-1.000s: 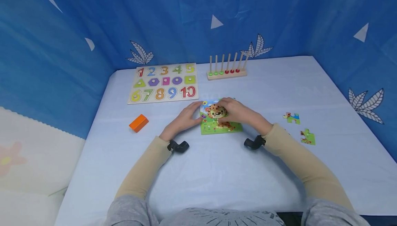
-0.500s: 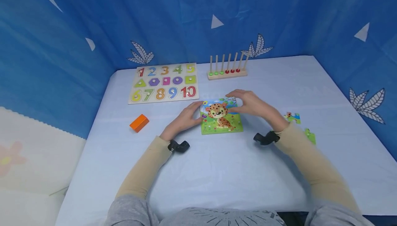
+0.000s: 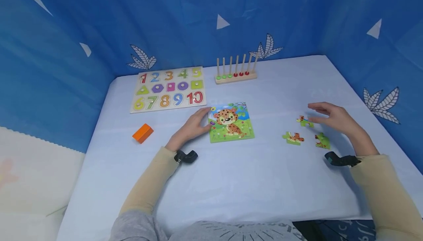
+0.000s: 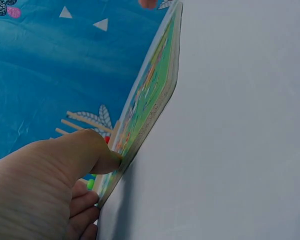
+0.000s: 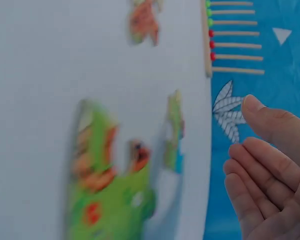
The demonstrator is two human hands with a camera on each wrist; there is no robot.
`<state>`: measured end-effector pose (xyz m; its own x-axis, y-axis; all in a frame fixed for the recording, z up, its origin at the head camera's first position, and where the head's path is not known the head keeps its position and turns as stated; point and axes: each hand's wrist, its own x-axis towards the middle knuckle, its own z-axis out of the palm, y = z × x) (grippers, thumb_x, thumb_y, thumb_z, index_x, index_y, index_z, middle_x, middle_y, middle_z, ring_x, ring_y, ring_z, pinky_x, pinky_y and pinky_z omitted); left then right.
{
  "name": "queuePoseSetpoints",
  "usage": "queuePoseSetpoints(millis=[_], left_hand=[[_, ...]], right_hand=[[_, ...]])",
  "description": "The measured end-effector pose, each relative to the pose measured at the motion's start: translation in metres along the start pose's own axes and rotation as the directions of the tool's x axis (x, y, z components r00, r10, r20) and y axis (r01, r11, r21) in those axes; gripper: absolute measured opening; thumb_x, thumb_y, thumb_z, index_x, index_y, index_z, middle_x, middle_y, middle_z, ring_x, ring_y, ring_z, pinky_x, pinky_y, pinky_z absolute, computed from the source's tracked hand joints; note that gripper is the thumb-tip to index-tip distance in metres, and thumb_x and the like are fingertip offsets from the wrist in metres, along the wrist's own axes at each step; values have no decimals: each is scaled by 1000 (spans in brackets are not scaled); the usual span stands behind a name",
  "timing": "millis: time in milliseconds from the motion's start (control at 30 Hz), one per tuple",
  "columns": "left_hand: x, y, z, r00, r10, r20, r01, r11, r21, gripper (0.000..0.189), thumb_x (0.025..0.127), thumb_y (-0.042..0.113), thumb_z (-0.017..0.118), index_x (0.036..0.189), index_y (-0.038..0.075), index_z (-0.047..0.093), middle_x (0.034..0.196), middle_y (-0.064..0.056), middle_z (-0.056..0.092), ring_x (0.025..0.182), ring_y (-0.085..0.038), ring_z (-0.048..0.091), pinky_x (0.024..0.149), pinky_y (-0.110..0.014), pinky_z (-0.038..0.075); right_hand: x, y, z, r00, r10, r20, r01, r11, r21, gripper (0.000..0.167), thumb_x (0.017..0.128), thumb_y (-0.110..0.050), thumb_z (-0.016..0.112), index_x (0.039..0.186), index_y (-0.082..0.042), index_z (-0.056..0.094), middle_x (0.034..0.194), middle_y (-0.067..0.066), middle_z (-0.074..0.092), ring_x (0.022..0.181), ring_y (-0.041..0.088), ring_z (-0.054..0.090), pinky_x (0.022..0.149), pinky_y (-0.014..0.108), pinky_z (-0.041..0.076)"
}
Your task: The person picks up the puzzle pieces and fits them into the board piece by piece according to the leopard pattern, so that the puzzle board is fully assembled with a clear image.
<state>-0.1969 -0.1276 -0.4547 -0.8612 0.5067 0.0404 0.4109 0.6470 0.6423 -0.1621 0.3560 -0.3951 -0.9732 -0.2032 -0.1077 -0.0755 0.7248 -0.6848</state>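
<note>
In the head view a square jigsaw puzzle with a spotted leopard cub lies flat near the middle of the table. My left hand holds it at its left side; in the left wrist view the thumb touches the edge and the fingers are by the corner. My right hand is over the right side of the table, thumb and fingers apart, holding nothing. Close to it lie three loose puzzle pieces: one with blue and green, a green one, and one with orange spots.
A wooden number-and-shape board lies at the back left. Right of it stands a peg abacus with green and red beads. An orange block sits on the left, and a blue curtain closes off the back.
My right hand has left the leopard puzzle and travelled right to the loose pieces. My left hand stays at the puzzle's left side. The head view has shifted slightly.
</note>
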Motion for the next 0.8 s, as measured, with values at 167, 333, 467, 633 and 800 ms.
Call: queuePoseSetpoints(millis=[167,333,467,633,800], left_hand=[[0,-1,-1,1000,5,-2,-5,1000,-2,72,85,24,64,145,1,31,148,-17,32,136,-31,28,113,-41,22],[0,0,-1,1000,0,-3,0,1000,-18,72,85,24,64,146,1,31,149,-16,31,137,-30,27,113,-40,21],[-1,1,-1,1000,-14,2,14,1000,-18,72,86,24,64,146,2,31,149,-16,31,137,-30,27,113,-39,21],[-1,1,-1,1000,-12,3,12,1000,-21,72,86,24,64,146,2,31,149,-17,31,137,-30,27,113,-40,21],[-1,1,-1,1000,-3,-3,3,1000,-11,72,85,24,64,146,2,31,148,-17,32,136,-31,28,113,-40,22]], right_hand=[[-8,21,6,998,56,28,-56,998,4,68,85,-31,70,137,3,43,140,26,40,129,46,32,100,63,29],[-10,27,12,998,58,24,-58,998,-7,68,85,-28,71,136,5,42,140,27,39,129,47,30,102,62,27],[-12,27,14,1000,-18,1,18,998,-54,61,86,-21,70,133,8,44,137,30,40,126,49,33,98,63,30],[-15,26,18,995,-94,-29,91,990,-105,50,88,-15,66,128,9,48,131,31,45,120,51,38,93,64,34],[-13,22,19,997,-58,-52,52,993,-102,49,89,-19,66,128,6,50,131,29,46,120,49,39,94,65,34]])
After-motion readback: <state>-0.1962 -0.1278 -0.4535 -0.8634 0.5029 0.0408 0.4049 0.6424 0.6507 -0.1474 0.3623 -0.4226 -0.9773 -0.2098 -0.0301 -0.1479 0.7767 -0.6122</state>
